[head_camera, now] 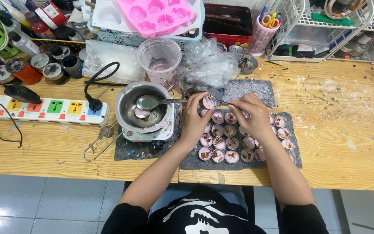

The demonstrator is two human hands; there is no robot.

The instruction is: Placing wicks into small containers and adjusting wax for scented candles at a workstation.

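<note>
My left hand (194, 119) holds one small round metal cup (207, 102) of pink wax, lifted above the others. My right hand (252, 117) pinches thin metal tweezers (220, 101) whose tips reach into that cup. Under both hands, several small wax-filled cups (218, 142) with brown bits on top sit in rows on a grey felt mat (191, 161). To the left, a steel pot (143, 107) stands on a small white hot plate (149, 135), with a metal spoon (152, 102) resting in it.
A white power strip (48, 109) with coloured sockets lies at left, a black plug in it. A clear plastic cup (159, 58), crumpled plastic bags (206, 65), jars and bottles (22, 69), pink moulds (156, 15) and a wire rack (325, 26) crowd the back of the wooden table (347, 143).
</note>
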